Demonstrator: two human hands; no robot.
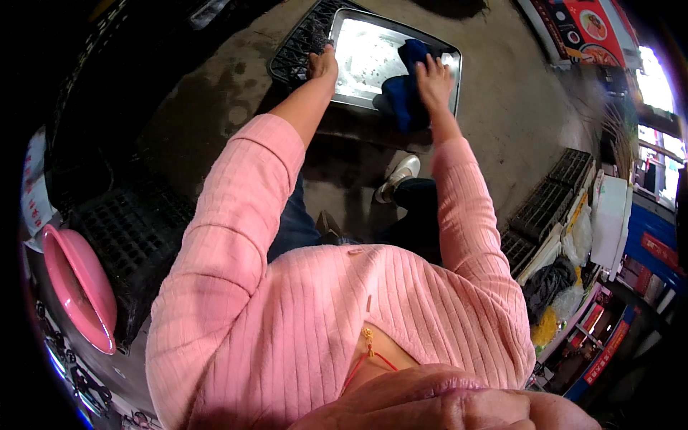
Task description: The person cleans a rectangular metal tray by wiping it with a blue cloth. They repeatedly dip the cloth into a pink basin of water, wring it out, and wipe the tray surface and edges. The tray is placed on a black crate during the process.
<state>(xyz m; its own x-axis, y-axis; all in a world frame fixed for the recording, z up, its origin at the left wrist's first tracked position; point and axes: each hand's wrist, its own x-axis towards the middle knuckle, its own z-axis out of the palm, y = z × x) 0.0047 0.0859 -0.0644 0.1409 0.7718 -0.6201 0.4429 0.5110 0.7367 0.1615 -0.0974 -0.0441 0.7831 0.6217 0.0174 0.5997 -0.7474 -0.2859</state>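
A shiny rectangular metal tray with a raised rim rests on a black plastic crate, its base wet or spotted. My left hand is closed at the tray's left rim, with its fingertips partly hidden. At the right side of the tray, my right hand presses on a dark blue cloth. Part of that cloth lies inside the tray, and part hangs over the near rim. Pink ribbed sleeves cover both of my arms down to the forearms.
The black crate juts out left of the tray. My shoe is on the concrete floor below it. A pink basin sits at the left by another black crate. Black crates and bags line the right; a red box stands far right.
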